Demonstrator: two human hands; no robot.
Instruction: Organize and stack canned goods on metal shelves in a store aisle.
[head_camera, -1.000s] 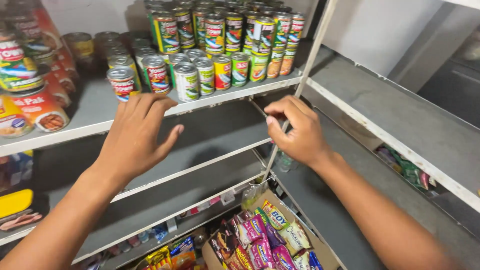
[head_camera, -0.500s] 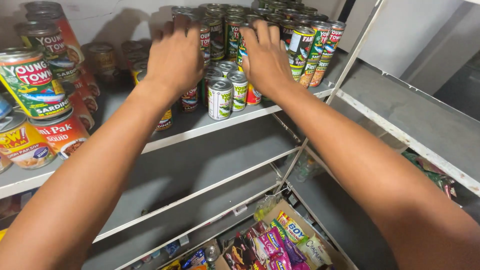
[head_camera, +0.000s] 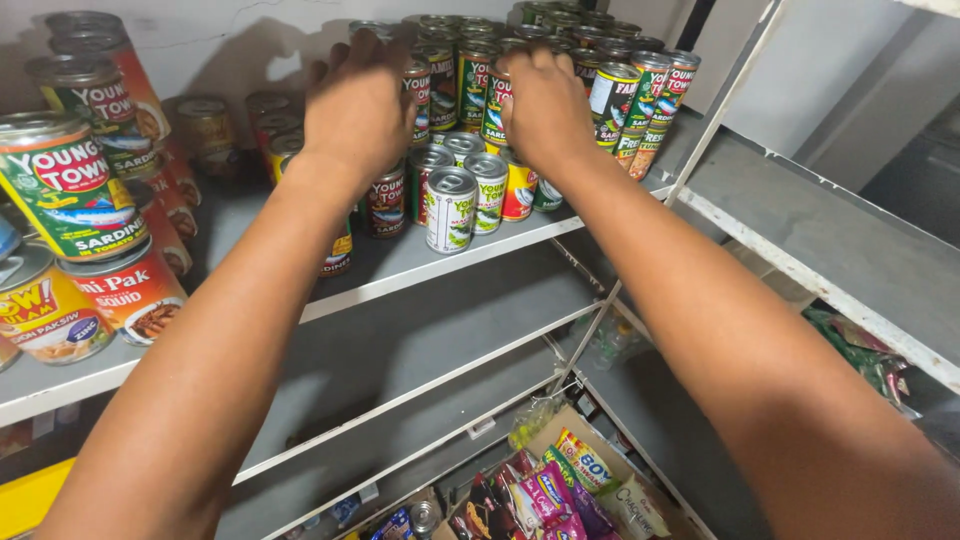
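Left hand: palm down, laid over the small cylindrical tin cans with red and green labels at the left of the cluster on the grey metal shelf; fingers spread and curled over the can tops, grip hidden by the back of the hand, so cannot tell whether a can is held

Right hand: palm down, just beside the left, over the stacked cans at the middle of the cluster; fingers bent downward onto the tops, closure on any can not visible

Cluster position: back half of the upper shelf, front row of single silver-topped cans standing upright just below both hands

Larger red-and-green labelled tins: stacked at the left end of the same shelf, well apart from the hands

Open cardboard box of bright snack packets: on the floor below the lower shelves
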